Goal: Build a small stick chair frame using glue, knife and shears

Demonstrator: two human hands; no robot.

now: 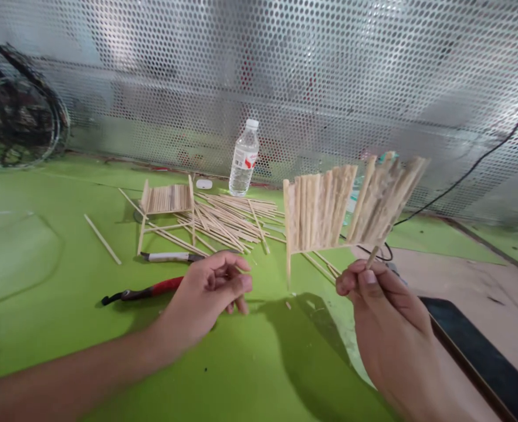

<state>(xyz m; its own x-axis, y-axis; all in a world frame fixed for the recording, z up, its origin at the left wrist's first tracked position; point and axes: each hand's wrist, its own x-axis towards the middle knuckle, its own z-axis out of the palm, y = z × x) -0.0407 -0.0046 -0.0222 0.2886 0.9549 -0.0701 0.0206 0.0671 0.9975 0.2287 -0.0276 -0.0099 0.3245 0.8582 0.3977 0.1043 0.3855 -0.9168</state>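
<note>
A panel of upright wooden sticks [318, 208], with a gap between its two groups, is held up above the green surface. My right hand [382, 310] pinches the lower end of a stick at the panel's bottom right. To the left, my left hand [219, 287] hovers with its fingers curled but apart, touching nothing visible. Behind my left hand lies a pile of loose sticks [230, 220]. A small chair-like stick frame [168, 199] stands at the pile's left.
A water bottle [243, 161] and a small white case [204, 184] stand near the perforated metal sheet [302, 76]. Red-handled pliers [157, 288] and a white-handled tool [168, 257] lie left. A dark flat object [483, 357] is at lower right.
</note>
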